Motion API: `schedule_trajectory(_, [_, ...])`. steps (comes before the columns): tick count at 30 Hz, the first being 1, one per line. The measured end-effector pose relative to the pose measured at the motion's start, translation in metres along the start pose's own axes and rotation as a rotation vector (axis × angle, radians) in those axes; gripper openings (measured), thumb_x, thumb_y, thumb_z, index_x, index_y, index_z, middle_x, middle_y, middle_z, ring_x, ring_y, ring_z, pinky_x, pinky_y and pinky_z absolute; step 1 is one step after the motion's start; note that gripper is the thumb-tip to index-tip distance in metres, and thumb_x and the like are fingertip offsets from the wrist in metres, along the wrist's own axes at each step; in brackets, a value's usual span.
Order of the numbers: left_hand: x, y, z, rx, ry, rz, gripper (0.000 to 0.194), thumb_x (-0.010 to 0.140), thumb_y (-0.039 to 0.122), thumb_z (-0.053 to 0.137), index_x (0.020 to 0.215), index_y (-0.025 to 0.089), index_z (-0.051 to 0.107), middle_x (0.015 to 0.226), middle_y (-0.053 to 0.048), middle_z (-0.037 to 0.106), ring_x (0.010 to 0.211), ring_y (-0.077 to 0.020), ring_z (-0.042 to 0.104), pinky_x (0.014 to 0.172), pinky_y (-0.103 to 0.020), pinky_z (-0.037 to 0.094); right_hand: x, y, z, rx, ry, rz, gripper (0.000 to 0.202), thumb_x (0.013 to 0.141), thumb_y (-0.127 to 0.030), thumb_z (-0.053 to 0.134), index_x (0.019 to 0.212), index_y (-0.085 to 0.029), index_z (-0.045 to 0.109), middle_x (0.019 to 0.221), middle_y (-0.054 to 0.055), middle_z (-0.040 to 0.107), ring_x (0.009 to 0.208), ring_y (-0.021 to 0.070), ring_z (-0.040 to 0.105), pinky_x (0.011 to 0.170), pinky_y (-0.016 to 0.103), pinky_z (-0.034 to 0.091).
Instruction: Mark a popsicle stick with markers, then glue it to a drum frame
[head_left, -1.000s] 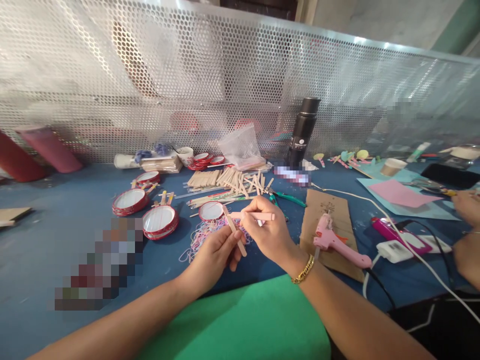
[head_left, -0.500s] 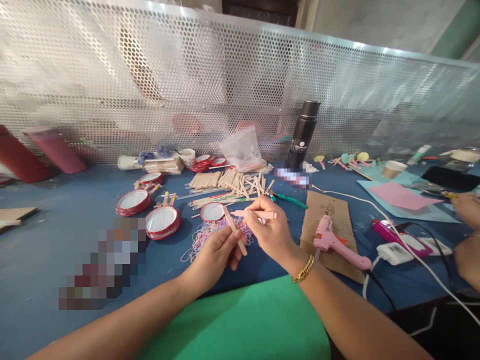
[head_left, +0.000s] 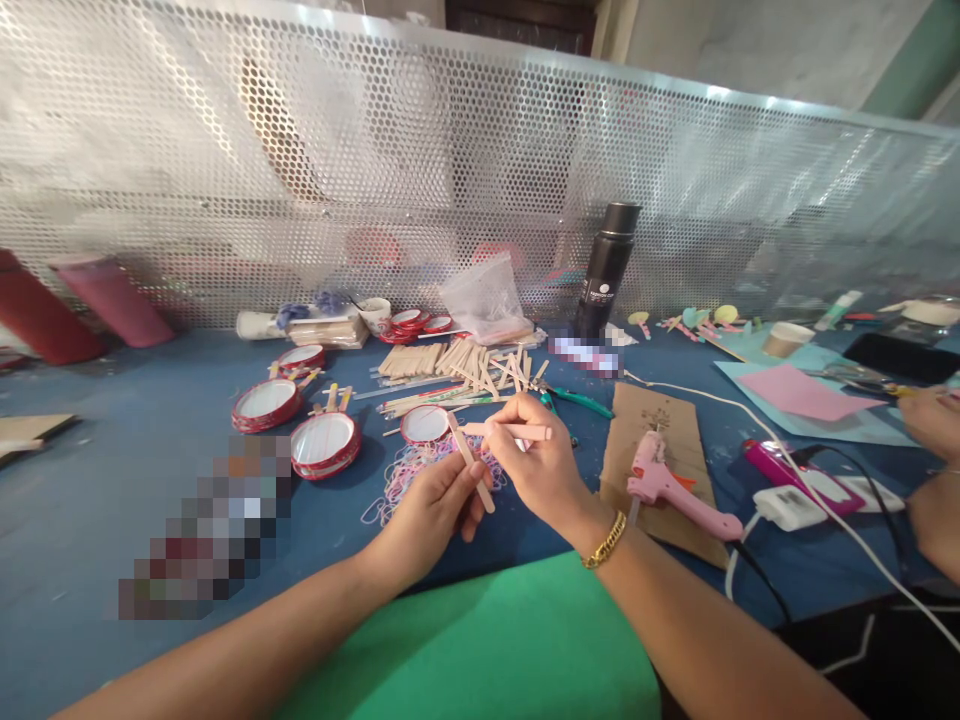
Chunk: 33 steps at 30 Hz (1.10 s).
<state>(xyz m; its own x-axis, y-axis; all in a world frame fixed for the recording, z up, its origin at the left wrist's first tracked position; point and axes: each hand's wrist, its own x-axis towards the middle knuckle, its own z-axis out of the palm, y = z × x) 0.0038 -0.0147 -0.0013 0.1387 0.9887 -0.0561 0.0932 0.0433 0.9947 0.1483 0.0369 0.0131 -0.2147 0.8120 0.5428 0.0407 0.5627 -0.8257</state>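
A flat wooden craft stick (head_left: 484,492) is pinched between the thumb and fingers of my left hand (head_left: 436,500), slanting up and away. My right hand (head_left: 546,476) is closed around a pale pink pen (head_left: 534,432), held as for writing. The pen's tip end points left, close to the top of the stick; I cannot tell whether they touch. Beneath both hands lies a heap of pastel rubber bands (head_left: 397,478). A round red-rimmed lid (head_left: 424,424) sits just beyond the left hand.
Behind lies a pile of craft sticks (head_left: 472,362) with green-handled pliers (head_left: 581,402). Red-rimmed lids (head_left: 324,440) are stacked leftward. A pink glue gun (head_left: 664,485) rests on cardboard (head_left: 619,430) at right. A black bottle (head_left: 606,270) stands by the perforated metal screen (head_left: 420,180). Another person's hand (head_left: 930,420) shows far right.
Both hands keep almost the same pose, with the pen shifted very slightly at the stick's upper end. The other person's hand at the right edge has moved a little.
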Motion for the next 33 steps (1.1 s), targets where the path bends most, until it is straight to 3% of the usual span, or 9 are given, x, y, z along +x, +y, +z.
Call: schedule_trajectory(33, [0.0026,-0.0037,-0.0013,0.004,-0.014,0.013,0.042,0.09,0.058,0.052,0.074,0.019,0.054,0.053,0.007,0.052,0.041,-0.0067,0.044,0.041,-0.021,0.027,0.0012,0.0018,0.0001,-0.03,0.023,0.001,0.013,0.085,-0.021,0.056,0.072,-0.021,0.054,0.064,-0.002,0.061,0.059,0.0132,0.056,0.059,0.025,0.043])
